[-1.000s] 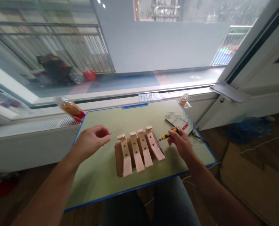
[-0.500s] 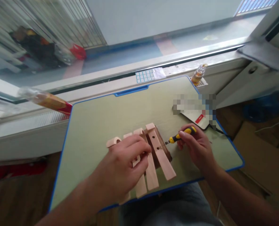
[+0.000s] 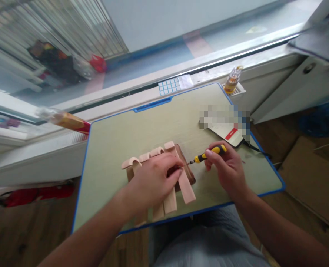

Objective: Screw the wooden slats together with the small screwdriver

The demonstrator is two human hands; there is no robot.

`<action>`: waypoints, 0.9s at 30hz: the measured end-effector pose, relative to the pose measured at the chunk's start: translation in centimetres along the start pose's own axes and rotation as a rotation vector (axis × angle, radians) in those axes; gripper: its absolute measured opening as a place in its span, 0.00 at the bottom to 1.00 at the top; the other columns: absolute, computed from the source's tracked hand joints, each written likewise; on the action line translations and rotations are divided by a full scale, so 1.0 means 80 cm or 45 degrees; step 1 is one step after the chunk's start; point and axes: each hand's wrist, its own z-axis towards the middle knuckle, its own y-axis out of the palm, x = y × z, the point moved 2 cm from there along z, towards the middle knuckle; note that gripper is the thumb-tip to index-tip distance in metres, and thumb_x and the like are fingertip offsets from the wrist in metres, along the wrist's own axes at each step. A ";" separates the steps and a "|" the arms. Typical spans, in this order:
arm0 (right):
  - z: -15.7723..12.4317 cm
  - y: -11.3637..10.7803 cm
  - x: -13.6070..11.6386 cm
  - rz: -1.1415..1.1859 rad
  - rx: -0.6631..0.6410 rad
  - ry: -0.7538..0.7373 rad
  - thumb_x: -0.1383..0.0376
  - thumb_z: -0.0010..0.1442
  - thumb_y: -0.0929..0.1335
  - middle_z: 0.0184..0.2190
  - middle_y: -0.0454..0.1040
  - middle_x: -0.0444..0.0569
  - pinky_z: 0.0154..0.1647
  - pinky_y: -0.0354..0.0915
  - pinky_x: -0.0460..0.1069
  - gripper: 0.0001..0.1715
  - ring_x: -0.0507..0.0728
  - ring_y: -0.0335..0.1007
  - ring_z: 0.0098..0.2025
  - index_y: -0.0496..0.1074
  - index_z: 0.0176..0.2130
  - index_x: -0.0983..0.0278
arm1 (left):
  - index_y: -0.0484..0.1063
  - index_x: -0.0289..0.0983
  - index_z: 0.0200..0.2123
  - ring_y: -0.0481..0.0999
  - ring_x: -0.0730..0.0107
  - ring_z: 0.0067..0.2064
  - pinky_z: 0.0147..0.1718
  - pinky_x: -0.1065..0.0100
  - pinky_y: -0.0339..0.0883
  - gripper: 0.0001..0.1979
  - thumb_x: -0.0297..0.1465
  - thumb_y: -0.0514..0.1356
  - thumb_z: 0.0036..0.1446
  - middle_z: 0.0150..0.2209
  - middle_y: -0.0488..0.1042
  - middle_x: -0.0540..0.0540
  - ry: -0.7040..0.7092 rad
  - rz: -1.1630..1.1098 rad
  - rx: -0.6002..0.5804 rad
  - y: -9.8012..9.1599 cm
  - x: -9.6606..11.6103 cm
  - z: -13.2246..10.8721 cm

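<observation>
My right hand (image 3: 226, 165) is closed round the yellow-and-black handle of a screwdriver (image 3: 210, 153). Its shaft points left, with the tip at the rightmost light wooden slat (image 3: 187, 187). My left hand (image 3: 156, 174) lies over the neighbouring slats, thumb and forefinger closed together beside the screwdriver tip; whatever is between them is too small to make out. Several slats with curled upper ends (image 3: 156, 151) lie side by side across a darker brown wooden board (image 3: 191, 177). The left hand covers the middle of these pieces and the holes in the rightmost slat.
The pale tabletop (image 3: 111, 135) has a blue rim. A phone-like flat object (image 3: 233, 135), partly pixelated, lies at its right with a dark strap. Beyond the edge stand a bottle of amber liquid (image 3: 232, 81) and a red-and-gold bottle-like object (image 3: 72, 121). A blue-gridded sheet (image 3: 169, 86) lies on the sill.
My left hand has shifted right from the neighbouring slat onto the rightmost one, its fingertips now at the screwdriver tip. The right hand keeps its hold on the screwdriver. The camera view has shifted slightly.
</observation>
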 end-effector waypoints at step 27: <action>-0.038 0.044 -0.070 -0.677 -0.311 -0.433 0.57 0.66 0.73 0.32 0.73 0.42 0.30 0.67 0.49 0.10 0.51 0.69 0.29 0.72 0.41 0.59 | 0.84 0.42 0.38 0.81 0.63 0.39 0.38 0.64 0.69 0.10 0.37 0.62 0.63 0.37 0.84 0.48 -0.001 -0.282 0.230 0.022 -0.033 -0.044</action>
